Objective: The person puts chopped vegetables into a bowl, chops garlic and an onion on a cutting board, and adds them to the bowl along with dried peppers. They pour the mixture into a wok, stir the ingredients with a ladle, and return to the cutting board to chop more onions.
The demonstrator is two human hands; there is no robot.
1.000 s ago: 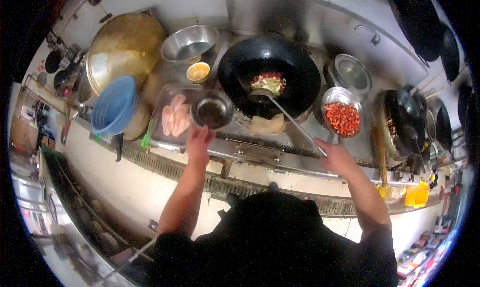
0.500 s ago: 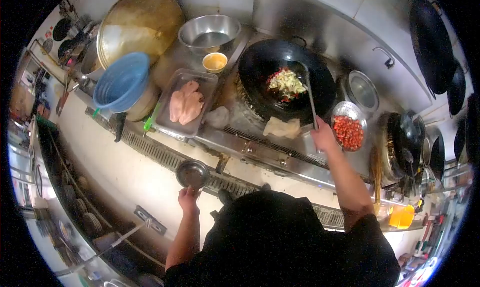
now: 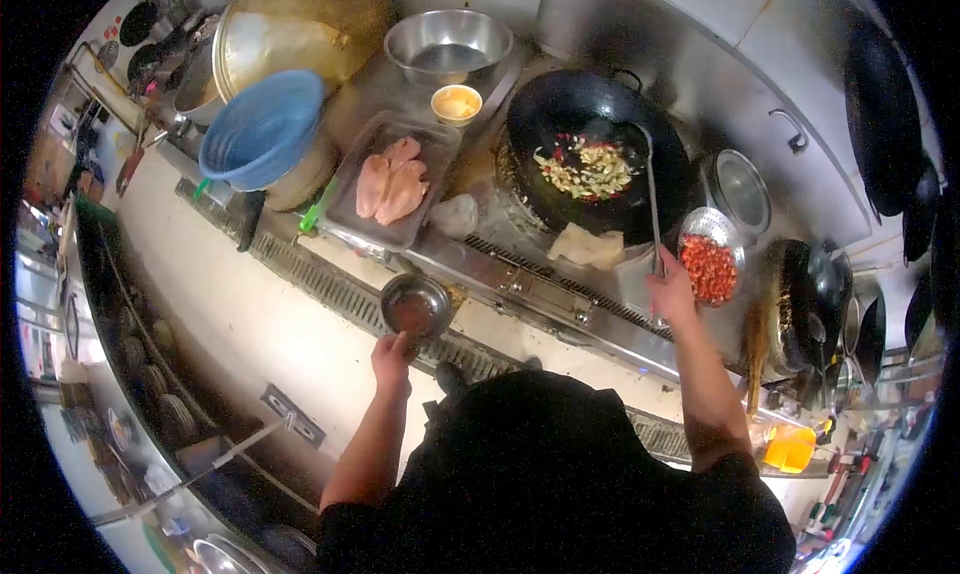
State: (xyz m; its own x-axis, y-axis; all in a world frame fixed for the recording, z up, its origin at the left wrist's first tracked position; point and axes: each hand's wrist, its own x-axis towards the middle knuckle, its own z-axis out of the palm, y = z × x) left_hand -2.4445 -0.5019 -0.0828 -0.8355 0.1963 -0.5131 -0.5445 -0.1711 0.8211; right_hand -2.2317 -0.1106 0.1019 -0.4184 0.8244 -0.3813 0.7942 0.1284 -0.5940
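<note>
My right hand (image 3: pixel 672 292) is closed around the handle of a long metal ladle (image 3: pixel 654 194), whose head rests inside the black wok (image 3: pixel 535 104). Chopped pale pieces mixed with red bits (image 3: pixel 590 166) lie spread over the wok's bottom. In my left hand (image 3: pixel 392 362) is a small metal bowl (image 3: pixel 416 304), gripped by its near rim away from the stove. A little reddish residue shows inside it. Close to my right hand, a perforated metal strainer (image 3: pixel 712 222) holds red chopped pieces (image 3: pixel 708 270). A folded cloth (image 3: pixel 586 246) lies at the wok's front edge.
Raw chicken pieces (image 3: pixel 390 182) lie in a clear tray (image 3: pixel 345 224), left of the wok. Behind it stand a small yellow-filled cup (image 3: pixel 456 102) and a steel basin (image 3: pixel 448 46). A blue basket (image 3: pixel 262 129) is farther left. More woks (image 3: pixel 790 294) stand at right.
The pale pieces, heaped before, are now spread out and mixed in the wok, with the ladle's head still in it. The small bowl tilts more toward the camera.
</note>
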